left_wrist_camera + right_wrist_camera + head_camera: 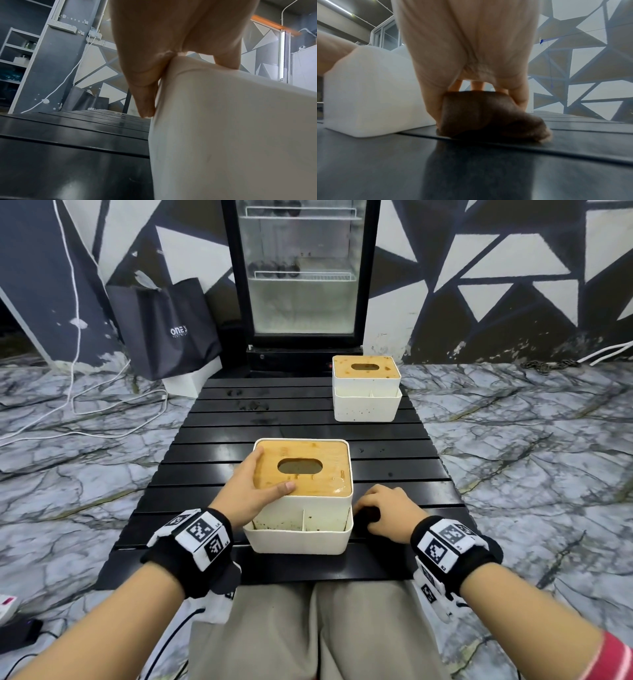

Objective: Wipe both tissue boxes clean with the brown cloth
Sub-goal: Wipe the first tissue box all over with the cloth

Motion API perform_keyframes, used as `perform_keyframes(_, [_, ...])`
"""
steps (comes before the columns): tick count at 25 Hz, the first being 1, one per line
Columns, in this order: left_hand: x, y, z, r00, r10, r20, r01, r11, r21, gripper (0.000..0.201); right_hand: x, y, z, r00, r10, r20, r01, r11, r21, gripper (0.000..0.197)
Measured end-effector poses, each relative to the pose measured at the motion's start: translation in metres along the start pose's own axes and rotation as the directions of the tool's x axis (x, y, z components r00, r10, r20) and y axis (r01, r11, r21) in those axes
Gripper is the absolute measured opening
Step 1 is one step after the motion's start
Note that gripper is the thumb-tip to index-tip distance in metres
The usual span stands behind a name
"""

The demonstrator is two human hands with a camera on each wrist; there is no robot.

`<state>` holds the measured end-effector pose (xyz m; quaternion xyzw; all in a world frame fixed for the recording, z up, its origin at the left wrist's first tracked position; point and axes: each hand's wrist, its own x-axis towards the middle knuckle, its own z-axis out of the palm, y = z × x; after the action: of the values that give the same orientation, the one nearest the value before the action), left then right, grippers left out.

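Note:
The near tissue box (308, 511), white with a wooden lid, stands on the black slatted table (239, 419) in front of me. My left hand (248, 491) lies over its front left corner, thumb flat on the lid. In the left wrist view its fingers (145, 94) run straight down the box's side (223, 121). My right hand (390, 506) grips the bunched brown cloth (368, 517) on the table just right of that box. The right wrist view shows the cloth (484, 117) under the curled fingers, beside the box (373, 88). The far tissue box (366, 386), its lid spotted with stains, stands at the back right.
Dark wet spots (253, 405) mark the table's middle. A glass-door fridge (301, 268) stands behind the table, with a black bag (164, 330) to its left. White cables (102, 405) lie on the marble floor. My knees sit under the table's near edge.

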<state>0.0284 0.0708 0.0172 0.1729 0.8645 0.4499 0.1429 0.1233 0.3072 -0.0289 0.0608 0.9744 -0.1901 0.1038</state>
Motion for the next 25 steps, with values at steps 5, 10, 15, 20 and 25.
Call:
perform_keyframes(5, [0.002,0.002,-0.002,0.999,0.024,0.043,-0.025,0.999,0.037,0.09,-0.009,-0.003,-0.035,0.965,0.05,-0.256,0.03,0.953,0.301,0.036])
perform_keyframes(10, [0.02,0.007,0.003,0.992,-0.025,-0.121,0.036,0.995,0.089,0.085,-0.007,-0.044,-0.065,0.862,-0.025,-0.505,0.281,0.854,0.437,0.041])
perform_keyframes(15, [0.028,0.006,0.01,0.993,-0.066,-0.096,0.075,0.993,0.092,0.086,0.022,-0.057,-0.051,0.926,-0.096,-0.366,0.196,0.95,0.245,0.04])
perform_keyframes(20, [0.029,0.003,0.013,0.989,-0.076,-0.13,0.081,0.996,0.03,0.079,0.017,-0.054,-0.037,0.907,-0.175,-0.383,0.246,0.959,0.144,0.039])
perform_keyframes(25, [0.03,0.004,0.014,0.988,-0.07,-0.137,0.079,0.995,0.06,0.073,-0.009,-0.053,-0.022,0.871,-0.321,-0.371,0.391,0.911,0.129,0.042])
